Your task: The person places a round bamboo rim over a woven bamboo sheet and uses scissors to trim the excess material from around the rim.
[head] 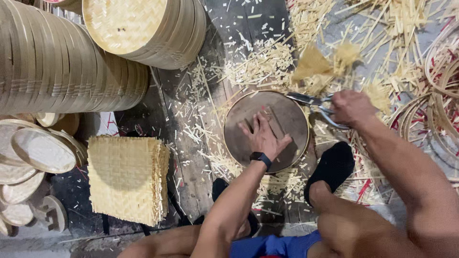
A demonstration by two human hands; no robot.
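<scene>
A round disc [287,119] with a pale bamboo rim was seen lying flat on the floor [189,186], between the person's knees. The left hand [263,136] was pressed palm-down on the disc, fingers spread wide, holding nothing. A black watch [260,158] was worn on that wrist. The right hand [351,107] was closed round the handles of shears [313,102], whose blades were laid at the disc's upper right edge. Blurred pale trimmings [318,64] were caught just above the blades. Bamboo offcuts [258,62] were scattered over the floor around the disc. A square stack of woven mats [126,179] was noted well to the left, and stacked round lids [62,57] beyond it. Bamboo hoops [442,95] were seen at the right edge.
</scene>
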